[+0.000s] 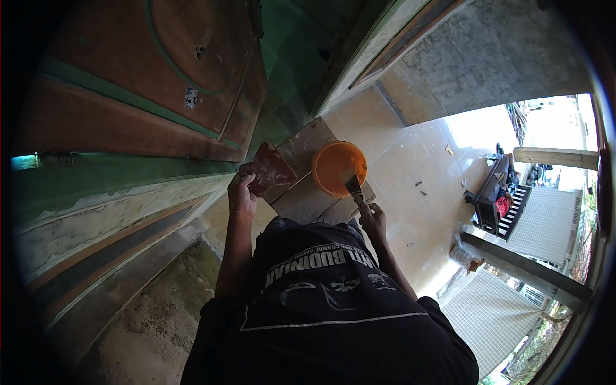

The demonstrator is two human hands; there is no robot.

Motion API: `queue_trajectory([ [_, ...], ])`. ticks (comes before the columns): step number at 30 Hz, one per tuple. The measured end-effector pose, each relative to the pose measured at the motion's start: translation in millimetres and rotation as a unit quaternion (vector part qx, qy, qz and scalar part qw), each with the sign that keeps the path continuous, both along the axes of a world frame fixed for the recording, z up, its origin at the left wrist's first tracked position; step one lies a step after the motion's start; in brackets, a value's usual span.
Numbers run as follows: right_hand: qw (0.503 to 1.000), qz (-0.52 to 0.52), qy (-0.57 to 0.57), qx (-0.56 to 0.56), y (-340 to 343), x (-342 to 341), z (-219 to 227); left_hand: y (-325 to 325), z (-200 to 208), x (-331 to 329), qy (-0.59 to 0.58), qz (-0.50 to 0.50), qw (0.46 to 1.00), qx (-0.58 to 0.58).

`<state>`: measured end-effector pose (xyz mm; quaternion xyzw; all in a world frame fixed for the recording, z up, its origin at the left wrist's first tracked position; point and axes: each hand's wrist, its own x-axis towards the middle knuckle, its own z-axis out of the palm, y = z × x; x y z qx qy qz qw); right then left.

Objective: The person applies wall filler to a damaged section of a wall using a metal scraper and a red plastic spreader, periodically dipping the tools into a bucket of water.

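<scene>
My left hand (242, 191) is closed on the edge of a flat, dark reddish-brown piece (273, 171), its face smeared with something shiny; I cannot tell what it is made of. Just right of it, an orange bucket (326, 168) rests on a worn plank surface (301, 200) in front of my body. My right hand (373, 219) grips the handle of a putty knife (357, 194). The knife's blade points up and left across the bucket's near right rim, over its opening. What lies at the bottom of the bucket is hard to make out.
A brown panelled door (173, 106) with green trim stands open at the left. Beige floor tiles (404, 186) with small scraps stretch right, towards a dark bench (497, 196) piled with things. A rough grey wall (481, 58) rises at the upper right.
</scene>
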<state>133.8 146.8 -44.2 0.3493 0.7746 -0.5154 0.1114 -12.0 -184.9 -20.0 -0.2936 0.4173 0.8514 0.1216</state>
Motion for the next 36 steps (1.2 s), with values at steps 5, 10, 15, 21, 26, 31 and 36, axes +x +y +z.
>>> queue_trajectory([
  [5, 0.999, -0.012, 0.031, -0.019, -3.9, -2.8, 1.5, -3.2, -2.0, 2.9, 0.007, 0.001, 1.0, -0.002],
  [10, 0.999, -0.015, 0.02, -0.033, -2.5, -4.4, 9.2, -1.0, 0.6, 5.3, 0.007, 0.002, 1.0, 0.003],
  [15, 0.999, 0.014, 0.013, 0.028, 5.3, -1.1, -2.6, -0.5, 2.1, 7.5, 0.0, -0.002, 1.0, 0.002],
  [21, 1.0, 0.008, 0.027, -0.006, 0.0, -8.4, 13.9, 0.5, -1.9, 10.8, 0.004, 0.0, 1.0, 0.013],
  [26, 0.998, 0.011, 0.046, -0.034, -0.9, -11.7, 13.6, -0.3, -3.9, 15.6, 0.001, 0.001, 1.0, 0.025],
  [31, 0.998, 0.051, 0.033, -0.019, 4.5, -9.8, 5.8, -4.6, -10.6, 21.7, -0.024, 0.026, 0.999, 0.014],
  [36, 0.994, 0.051, 0.076, -0.059, 3.1, -12.7, 3.7, -3.9, 2.3, 21.6, -0.028, 0.031, 0.999, -0.015],
])
